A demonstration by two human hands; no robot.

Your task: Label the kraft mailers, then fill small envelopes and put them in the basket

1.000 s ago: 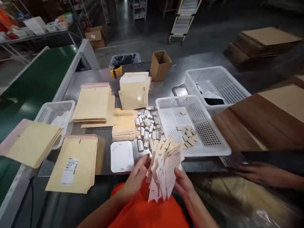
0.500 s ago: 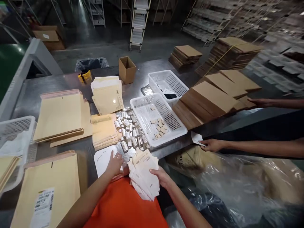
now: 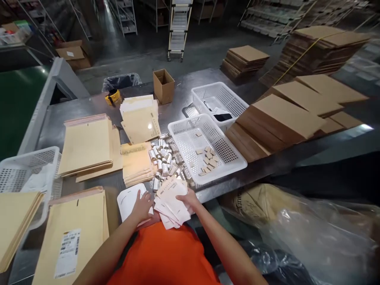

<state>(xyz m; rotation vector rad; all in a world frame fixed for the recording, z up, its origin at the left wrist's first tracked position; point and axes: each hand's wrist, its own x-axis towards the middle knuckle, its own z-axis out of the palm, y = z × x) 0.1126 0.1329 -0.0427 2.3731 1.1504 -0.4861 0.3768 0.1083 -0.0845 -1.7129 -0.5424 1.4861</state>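
My right hand [image 3: 189, 199] grips a fanned bundle of small printed paper sheets [image 3: 173, 201], thumb on top, close to the front of my orange top. My left hand [image 3: 143, 206] rests with its fingers spread on a white rounded-corner sheet or pad [image 3: 128, 200] at the table's near edge. Just beyond the bundle lies a heap of small labelled bottles [image 3: 162, 158]. Beside them is a pile of padded envelopes [image 3: 135, 162].
A white plastic basket [image 3: 208, 178] holds small tan pieces; another basket [image 3: 204, 93] stands behind it. Cardboard sheets [image 3: 285, 113] lie to the right. Larger envelopes [image 3: 86, 146] and a basket [image 3: 55, 170] are on the left. An upright box [image 3: 166, 87] stands at the back.
My right hand and the paper bundle have come slightly left and up, closer to my left hand. The view has turned left, and another person's hands at the right have left it.
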